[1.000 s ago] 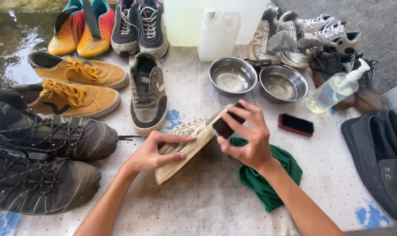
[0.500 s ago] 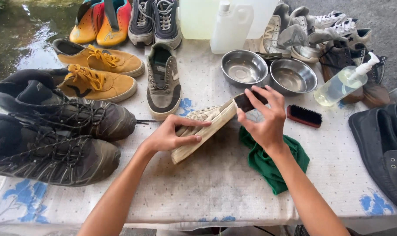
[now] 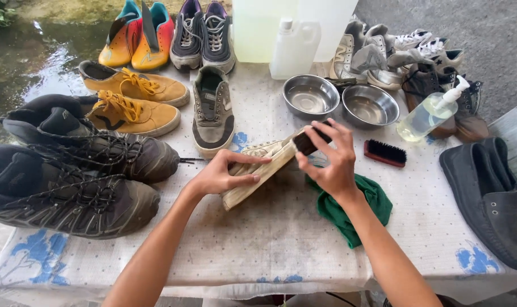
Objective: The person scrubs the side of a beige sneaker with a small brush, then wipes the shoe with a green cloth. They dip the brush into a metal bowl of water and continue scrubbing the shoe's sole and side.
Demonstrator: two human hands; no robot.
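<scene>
Near the table's [image 3: 281, 250] centre, the left hand [image 3: 221, 176] grips a tilted white sneaker [image 3: 258, 170]; the right hand [image 3: 329, 162] clasps a dark brush [image 3: 309, 142] against its sole, over a green cloth [image 3: 349, 207].

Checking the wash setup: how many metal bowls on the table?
2. One metal bowl sits beside the white jug; the second metal bowl is just to its right, near the pump bottle. Both lie beyond the right hand. None seems hidden.

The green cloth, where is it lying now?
In the head view, the green cloth lies on the table, right of centre, under the right hand and beside the dirty white shoe.
</scene>
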